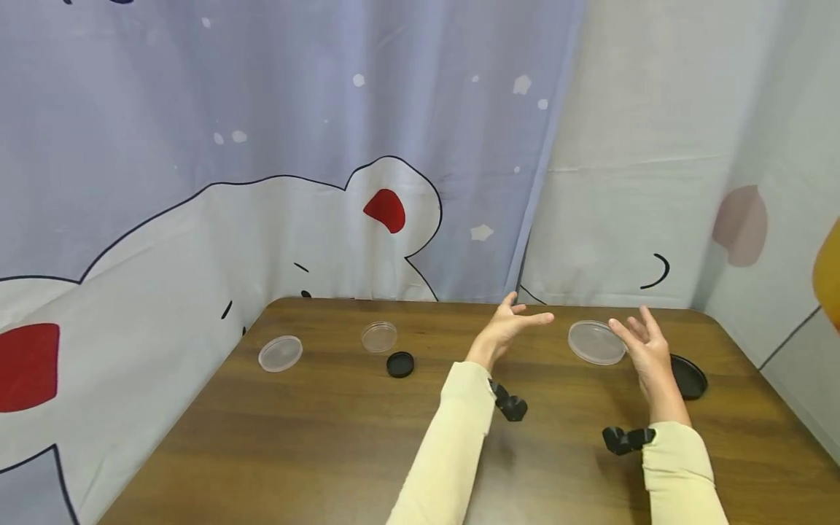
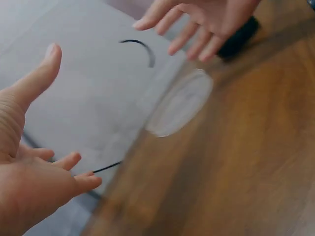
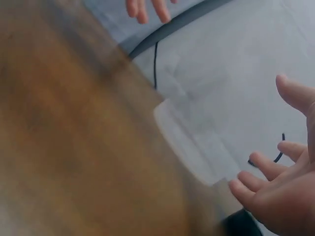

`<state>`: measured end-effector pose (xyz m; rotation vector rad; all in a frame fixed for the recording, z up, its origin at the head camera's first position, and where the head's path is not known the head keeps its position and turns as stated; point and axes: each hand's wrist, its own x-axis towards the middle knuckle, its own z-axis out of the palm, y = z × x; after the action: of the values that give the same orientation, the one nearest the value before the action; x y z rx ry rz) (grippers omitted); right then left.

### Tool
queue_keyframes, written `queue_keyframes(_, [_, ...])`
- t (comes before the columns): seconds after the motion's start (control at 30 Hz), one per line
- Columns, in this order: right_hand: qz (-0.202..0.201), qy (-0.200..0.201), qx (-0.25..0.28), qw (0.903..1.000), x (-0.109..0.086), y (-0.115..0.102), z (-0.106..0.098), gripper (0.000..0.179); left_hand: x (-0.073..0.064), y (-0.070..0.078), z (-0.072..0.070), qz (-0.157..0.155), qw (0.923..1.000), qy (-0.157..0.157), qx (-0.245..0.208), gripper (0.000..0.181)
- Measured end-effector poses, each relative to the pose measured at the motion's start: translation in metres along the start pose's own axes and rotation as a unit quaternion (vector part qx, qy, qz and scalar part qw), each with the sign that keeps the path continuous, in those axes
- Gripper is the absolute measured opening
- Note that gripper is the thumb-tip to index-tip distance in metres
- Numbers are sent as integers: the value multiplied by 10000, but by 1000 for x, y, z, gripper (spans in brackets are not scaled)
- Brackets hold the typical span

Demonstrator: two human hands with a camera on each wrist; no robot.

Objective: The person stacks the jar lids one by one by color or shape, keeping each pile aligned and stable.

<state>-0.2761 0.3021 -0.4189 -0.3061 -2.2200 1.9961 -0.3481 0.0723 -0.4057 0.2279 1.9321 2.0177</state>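
Both hands are raised over the table with fingers spread and nothing in them. My left hand is right of the table's middle, its thumb pointing toward the other hand. Over the right side is my right hand, its thumb overlapping the edge of a large clear round plastic dish or lid in the head view. A large black round lid or shallow dish lies just to the right of that hand, partly hidden behind it. In the left wrist view the clear disc lies beyond my left fingers.
On the left of the wooden table lie a clear round disc, a small clear round dish and a small black round lid. A printed curtain hangs behind the table's far edge and along its sides.
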Motion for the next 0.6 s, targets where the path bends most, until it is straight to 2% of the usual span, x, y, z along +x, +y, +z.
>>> queue_keyframes(0.13, [358,291,258,9986,3,22,-1,89,10,-16,29,-111,9996,270,14,97])
queue_keyframes(0.27, [384,320,360,9981,4,35,1,89,18,-40,43,-328,9983,478,-57,90])
queue_keyframes(0.37, [379,243,285,9986,7,42,2,90,22,-52,50,-295,9973,633,-243,89])
queue_keyframes(0.43, [338,92,77,9994,10,45,4,91,24,-58,50,-119,9962,761,-398,88])
queue_keyframes(0.6, [272,-302,-329,9986,18,48,1,97,30,-63,50,198,9946,918,-435,87])
